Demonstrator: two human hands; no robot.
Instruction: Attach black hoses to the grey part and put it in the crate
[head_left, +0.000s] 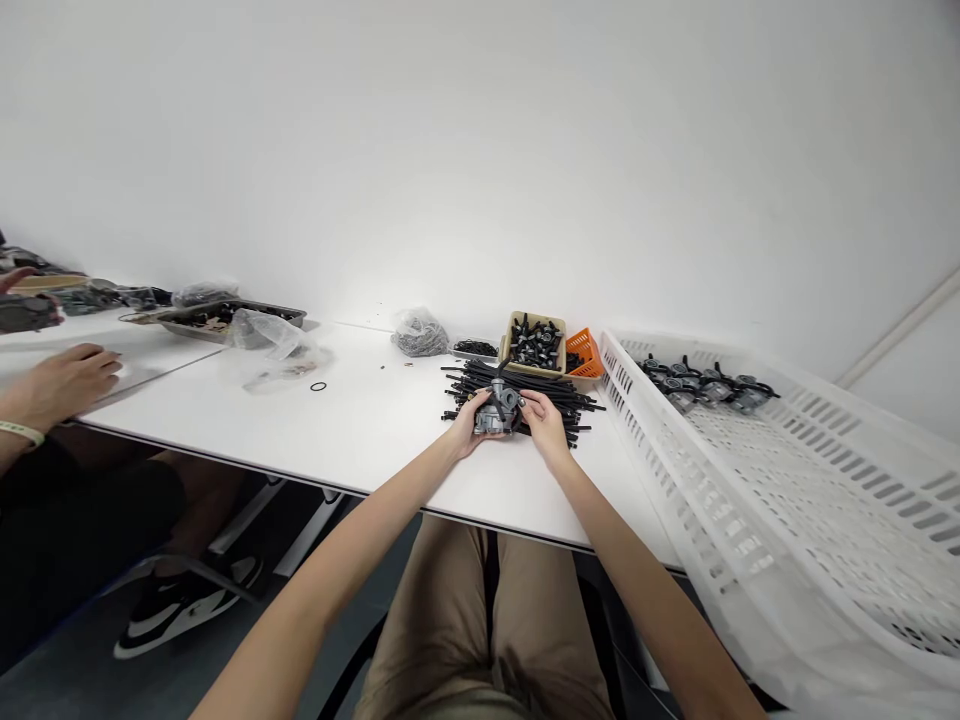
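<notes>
Both hands (pixel 510 420) around half-hidden grey carburetor (pixel 498 409)

Bare forearms; khaki trousers (plain)

White table (pixel 360 440) (black tubes (pixel 555 395), crate (pixel 825 480)).

Bare worktop (pixel 375 420) is seen to the left of the hands — only a small black ring (pixel 318 386) lies there. Straight ahead the way is blocked by a pile of black tubes (pixel 555 395), with a tan box (pixel 534 345) and an orange basket (pixel 585 352) behind it. The right side is closed off by a big white crate (pixel 787 480). Far left, another person's hand (pixel 64 378) rests.
</notes>
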